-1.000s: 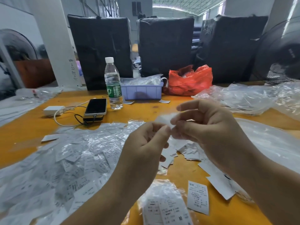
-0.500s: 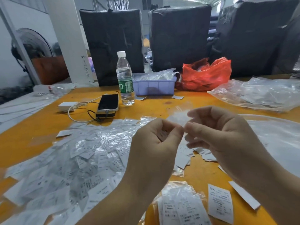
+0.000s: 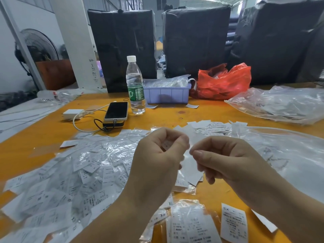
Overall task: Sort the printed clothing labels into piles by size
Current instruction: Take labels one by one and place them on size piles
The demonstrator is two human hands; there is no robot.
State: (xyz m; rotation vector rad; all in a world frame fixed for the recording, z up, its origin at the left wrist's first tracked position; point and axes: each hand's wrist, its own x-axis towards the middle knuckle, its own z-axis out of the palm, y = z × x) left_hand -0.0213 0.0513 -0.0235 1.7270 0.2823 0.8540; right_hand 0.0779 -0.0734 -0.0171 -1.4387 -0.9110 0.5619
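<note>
Pinching a small white label (image 3: 190, 137) between them at the centre of the frame, the left hand (image 3: 157, 155) and the right hand (image 3: 226, 156) hold it up above the orange surface (image 3: 43, 134) — each hand curled, thumb against forefinger, on one edge of the slip. The label looks like thin printed paper or coated stock: nearly weightless, limp enough to bend under its own span, and probably slick where it sits in clear film. A light fingertip pinch at a corner or short edge should be enough; squeezing harder would only crease it, and the print must stay readable to judge the size.

The loose heap of labels (image 3: 73, 172) spreads over the lower left of the frame, many still in crinkled plastic sleeves, so single slips may cling or slide off in twos. A smaller pile (image 3: 210, 127) lies just above the hands, and a label marked XS (image 3: 234, 223) lies flat at the lower right — peeling one off the surface likely needs a fingernail under an edge.
</note>
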